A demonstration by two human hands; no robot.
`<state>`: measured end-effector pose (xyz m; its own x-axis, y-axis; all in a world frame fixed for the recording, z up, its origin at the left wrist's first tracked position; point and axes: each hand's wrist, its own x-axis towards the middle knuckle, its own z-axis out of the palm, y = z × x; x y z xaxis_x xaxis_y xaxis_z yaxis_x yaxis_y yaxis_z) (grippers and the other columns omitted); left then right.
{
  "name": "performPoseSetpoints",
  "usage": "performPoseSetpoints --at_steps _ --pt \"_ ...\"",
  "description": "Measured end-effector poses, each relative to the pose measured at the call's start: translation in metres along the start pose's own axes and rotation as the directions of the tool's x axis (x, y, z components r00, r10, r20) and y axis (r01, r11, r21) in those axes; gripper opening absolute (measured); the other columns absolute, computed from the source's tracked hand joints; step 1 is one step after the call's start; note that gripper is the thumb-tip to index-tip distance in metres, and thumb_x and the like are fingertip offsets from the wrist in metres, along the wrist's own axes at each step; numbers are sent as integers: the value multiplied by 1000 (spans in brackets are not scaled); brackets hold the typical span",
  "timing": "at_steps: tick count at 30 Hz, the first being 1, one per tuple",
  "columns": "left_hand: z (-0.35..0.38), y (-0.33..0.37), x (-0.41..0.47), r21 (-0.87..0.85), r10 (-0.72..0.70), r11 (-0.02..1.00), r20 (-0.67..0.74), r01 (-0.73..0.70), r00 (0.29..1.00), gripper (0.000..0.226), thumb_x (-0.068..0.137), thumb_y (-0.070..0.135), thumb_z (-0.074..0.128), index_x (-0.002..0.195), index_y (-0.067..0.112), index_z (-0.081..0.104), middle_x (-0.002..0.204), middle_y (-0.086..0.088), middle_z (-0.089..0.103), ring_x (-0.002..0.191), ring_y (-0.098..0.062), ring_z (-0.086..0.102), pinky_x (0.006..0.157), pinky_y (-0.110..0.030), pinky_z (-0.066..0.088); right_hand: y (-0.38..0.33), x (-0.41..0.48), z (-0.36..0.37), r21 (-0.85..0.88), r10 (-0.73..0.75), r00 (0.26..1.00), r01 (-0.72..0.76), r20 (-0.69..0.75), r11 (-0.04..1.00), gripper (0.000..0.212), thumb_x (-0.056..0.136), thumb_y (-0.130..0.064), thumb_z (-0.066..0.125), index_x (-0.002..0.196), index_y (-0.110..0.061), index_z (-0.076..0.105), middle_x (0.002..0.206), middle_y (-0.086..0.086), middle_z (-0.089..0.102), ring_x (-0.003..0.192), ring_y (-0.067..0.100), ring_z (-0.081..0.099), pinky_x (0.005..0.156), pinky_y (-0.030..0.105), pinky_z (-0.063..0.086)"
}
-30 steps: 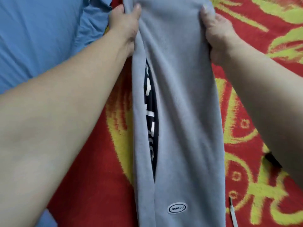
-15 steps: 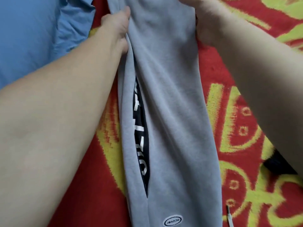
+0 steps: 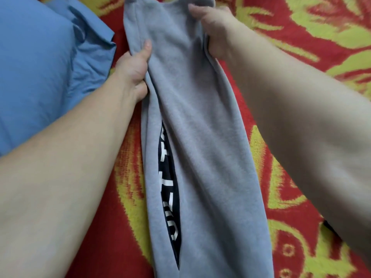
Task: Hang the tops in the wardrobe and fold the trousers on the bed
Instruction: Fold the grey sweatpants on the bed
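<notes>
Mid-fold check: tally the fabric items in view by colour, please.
Grey: 1, the trousers, gripped by the left hand and the right hand.
Blue: 1, the pillow.
Red and yellow: 1, the blanket.
Total: 3.
A dark thing under the right forearm is too hidden to class.

There is a single view, worn on the person's head. It looks forward and steeply down onto the bed [image 3: 301,37] from close above. Both forearms enter from the lower corners and fill much of the picture. The left hand [image 3: 134,69] and right hand [image 3: 212,31] sit in the upper half. The grey trousers [image 3: 196,137] run down the middle, and a blue pillow [image 3: 36,67] fills the upper left.
</notes>
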<state>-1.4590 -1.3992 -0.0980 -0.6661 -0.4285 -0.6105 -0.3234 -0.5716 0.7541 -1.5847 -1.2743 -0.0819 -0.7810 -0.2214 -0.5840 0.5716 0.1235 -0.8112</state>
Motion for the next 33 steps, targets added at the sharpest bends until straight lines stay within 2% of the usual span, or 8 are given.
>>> performPoseSetpoints --at_steps 3,7,11,15,21,25,29,33 --pt "2 -3 1 -2 45 999 -30 -45 999 26 99 13 57 120 -2 61 110 -20 71 98 -29 71 89 -46 57 12 4 -2 42 -84 995 87 -57 995 21 92 1 63 112 5 62 105 25 70 93 35 72 79 49 61" --pt "2 -2 -7 -2 80 997 -31 -80 996 21 97 3 57 118 -2 59 117 -24 66 104 -36 68 91 -52 54 14 -9 -29 214 -63 998 65 -20 975 18 91 7 58 106 -2 60 84 15 65 69 24 62 55 28 49" --pt "7 17 -30 66 86 994 -52 -83 995 27 95 -11 48 119 -3 57 113 -26 64 97 -38 66 90 -56 53 -16 -46 -40 17 -231 973 231 27 973 23 78 10 58 86 -10 64 72 6 66 68 21 65 60 31 53" --pt "26 74 -61 53 37 998 116 -43 993 36 90 -1 56 124 -7 61 119 -26 65 104 -38 67 86 -50 57 -73 -84 -44 -25 -400 916 401 44 916 29 68 13 63 90 -6 61 90 16 71 85 34 73 72 50 62" --pt "52 151 -109 236 370 893 103 -384 923 29 71 -14 67 88 8 63 88 -12 69 76 -21 69 67 -31 58 -127 -132 -49 -309 -486 871 484 78 818 45 63 7 65 107 3 69 99 12 73 89 23 72 79 46 61" --pt "43 138 -126 544 509 684 121 -486 852 32 70 0 69 95 14 54 90 -2 61 78 -11 56 67 -23 48 -115 -155 -56 -613 -566 814 514 129 600 44 69 -5 66 109 -19 75 95 -10 69 87 0 63 79 24 57" --pt "-2 64 -149 818 555 345 217 -460 803 29 74 11 66 100 19 56 93 -4 63 89 -23 58 75 -31 45 -31 -181 -78 -785 -592 746 549 306 287 46 80 -10 68 124 -22 66 114 1 70 109 21 63 91 33 49" --pt "-55 -33 -191 931 398 12 331 -366 855 28 72 11 67 97 21 59 90 -7 57 94 -34 55 72 -38 42 73 -219 -111 -852 -310 833 511 458 113 43 77 -9 66 118 -20 68 107 10 64 103 37 57 81 43 47"
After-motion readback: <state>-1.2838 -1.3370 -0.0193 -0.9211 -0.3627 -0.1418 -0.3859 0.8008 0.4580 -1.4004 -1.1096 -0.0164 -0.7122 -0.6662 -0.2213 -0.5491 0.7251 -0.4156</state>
